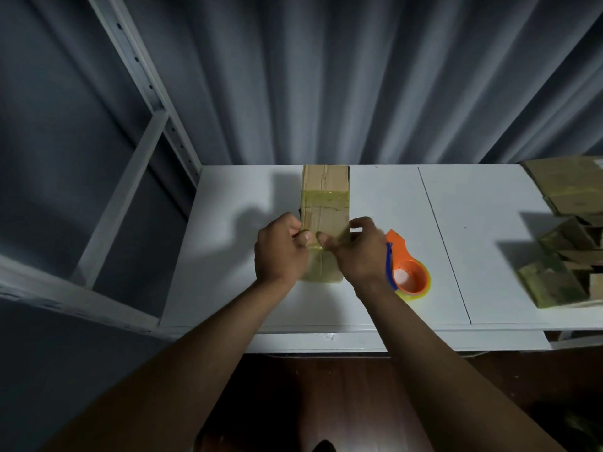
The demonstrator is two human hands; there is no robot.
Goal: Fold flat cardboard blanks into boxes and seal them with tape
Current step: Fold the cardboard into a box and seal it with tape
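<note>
A long narrow cardboard box (pixel 324 197) lies on the white table (pixel 248 197), running away from me, with a band of yellowish tape across its middle and tape over its near end. My left hand (pixel 280 252) grips the box's near left side, thumb on top. My right hand (pixel 355 252) grips the near right side, thumb pressing on the tape beside the left thumb. An orange tape dispenser (pixel 406 269) with a blue handle lies on the table just right of my right hand, untouched.
A pile of folded, taped cardboard boxes (pixel 567 233) fills the table's right end. A white metal shelf frame (pixel 143 93) stands at the left. Grey curtains hang behind the table. A seam (pixel 443 243) divides the tabletop.
</note>
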